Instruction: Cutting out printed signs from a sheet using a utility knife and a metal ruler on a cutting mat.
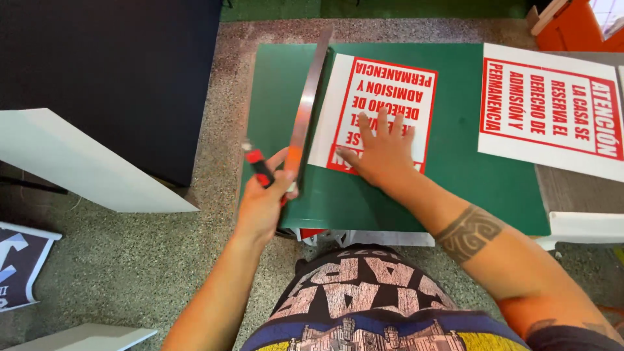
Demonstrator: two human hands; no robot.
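Observation:
A white sign with red print (377,97) lies on a green cutting mat (481,175). My right hand (383,153) presses flat on the sign's near end, fingers spread. A long metal ruler (309,104) runs along the sign's left edge, tilted slightly. My left hand (263,201) grips a red and black utility knife (259,166) and touches the ruler's near end with the fingertips.
A second white and red sign (552,110) lies at the right, partly over the mat. White boards (78,162) lean at the left over a speckled floor. A dark panel (110,65) stands at the upper left. An orange box (572,23) sits at the top right.

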